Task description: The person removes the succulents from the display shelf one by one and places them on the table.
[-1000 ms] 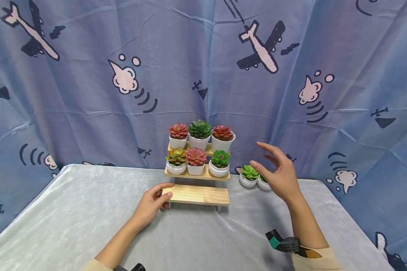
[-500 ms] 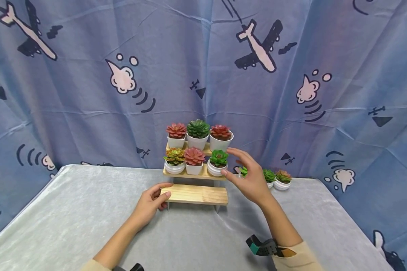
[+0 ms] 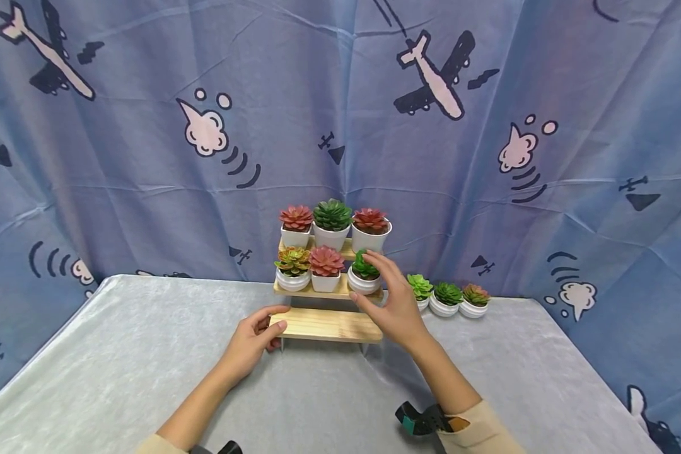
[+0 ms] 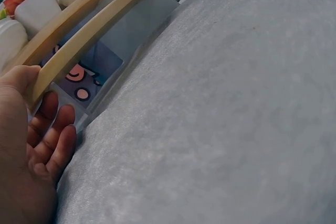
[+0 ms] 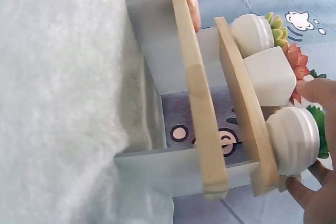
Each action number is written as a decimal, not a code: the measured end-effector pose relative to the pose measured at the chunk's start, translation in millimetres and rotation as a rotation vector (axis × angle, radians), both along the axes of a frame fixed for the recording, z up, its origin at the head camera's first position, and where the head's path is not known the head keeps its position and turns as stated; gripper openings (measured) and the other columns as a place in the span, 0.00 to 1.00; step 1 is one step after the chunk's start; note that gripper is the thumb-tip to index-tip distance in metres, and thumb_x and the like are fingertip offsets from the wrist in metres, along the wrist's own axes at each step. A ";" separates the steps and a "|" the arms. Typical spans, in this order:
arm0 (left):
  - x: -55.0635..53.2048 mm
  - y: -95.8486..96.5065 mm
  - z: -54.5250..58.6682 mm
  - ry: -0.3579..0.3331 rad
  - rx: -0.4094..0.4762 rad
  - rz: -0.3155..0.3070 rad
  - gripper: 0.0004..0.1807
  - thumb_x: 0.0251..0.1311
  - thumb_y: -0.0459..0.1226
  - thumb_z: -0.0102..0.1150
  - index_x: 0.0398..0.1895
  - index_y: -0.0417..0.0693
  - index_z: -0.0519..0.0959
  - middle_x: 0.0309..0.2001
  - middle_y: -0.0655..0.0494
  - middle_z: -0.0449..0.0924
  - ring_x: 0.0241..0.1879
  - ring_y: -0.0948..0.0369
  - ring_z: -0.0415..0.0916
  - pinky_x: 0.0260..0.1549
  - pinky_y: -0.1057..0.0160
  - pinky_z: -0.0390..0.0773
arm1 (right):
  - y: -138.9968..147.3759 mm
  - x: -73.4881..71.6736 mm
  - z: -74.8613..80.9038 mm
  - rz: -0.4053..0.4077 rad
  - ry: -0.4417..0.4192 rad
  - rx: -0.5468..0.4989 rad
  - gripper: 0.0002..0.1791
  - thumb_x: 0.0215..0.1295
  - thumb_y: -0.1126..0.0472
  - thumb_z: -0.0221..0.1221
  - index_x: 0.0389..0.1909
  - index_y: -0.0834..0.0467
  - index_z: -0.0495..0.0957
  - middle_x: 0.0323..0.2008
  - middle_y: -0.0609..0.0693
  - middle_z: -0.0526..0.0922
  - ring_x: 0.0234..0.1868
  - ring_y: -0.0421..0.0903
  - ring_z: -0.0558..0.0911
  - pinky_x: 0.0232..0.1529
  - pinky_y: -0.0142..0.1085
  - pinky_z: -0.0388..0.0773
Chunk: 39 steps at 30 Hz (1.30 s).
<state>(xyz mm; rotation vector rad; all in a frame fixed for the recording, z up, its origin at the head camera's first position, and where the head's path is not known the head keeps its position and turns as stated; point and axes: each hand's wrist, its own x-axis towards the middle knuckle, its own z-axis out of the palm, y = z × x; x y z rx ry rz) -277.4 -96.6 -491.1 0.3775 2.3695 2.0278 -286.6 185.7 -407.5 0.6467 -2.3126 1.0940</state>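
Note:
A three-tier wooden plant stand with clear side panels stands at the middle back of the table. My left hand holds the left end of its bare lowest board, thumb on top and fingers curled below. At the right end of the middle shelf is a green succulent in a round white pot. My right hand is spread around this pot, thumb in front and index finger over the leaves. The right wrist view shows fingertips close beside the pot, which stands on the shelf.
A yellow-orange succulent and a pink one share the middle shelf. Three potted succulents, one of them dark green, fill the top. Three small pots, including a green one, stand right of the stand. A patterned curtain hangs behind.
My right hand has moved left from above the small pots at the right to the green succulent on the middle shelf. My left hand keeps its hold on the lowest board.

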 end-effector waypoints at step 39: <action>-1.6 1.2 -2.9 0.012 0.002 -0.009 0.20 0.69 0.39 0.61 0.62 0.43 0.78 0.26 0.52 0.73 0.26 0.62 0.77 0.29 0.66 0.80 | 12.1 -1.6 -3.0 -0.040 0.083 -0.067 0.30 0.49 0.65 0.78 0.57 0.56 0.82 0.58 0.55 0.81 0.59 0.54 0.82 0.45 0.42 0.86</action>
